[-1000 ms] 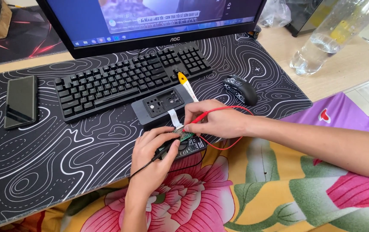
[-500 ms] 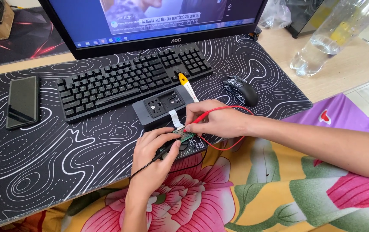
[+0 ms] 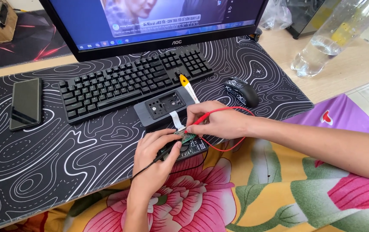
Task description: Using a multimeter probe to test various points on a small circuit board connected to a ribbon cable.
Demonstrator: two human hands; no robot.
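Note:
My left hand grips a black test probe with a black wire, its tip set on a small green circuit board. My right hand pinches a red test probe with a looping red wire, its tip on the same board. The board lies on a dark meter at the front edge of the desk mat. A white ribbon cable runs from the board to a grey flat housing just behind my hands.
A black keyboard, a monitor, a patterned mouse and a yellow-handled tool sit on the black swirl-patterned mat. A phone lies far left, a clear plastic bottle far right. Flowered cloth covers my lap.
Both hands stay in place on the board with their probes. Only the picture on the monitor has changed.

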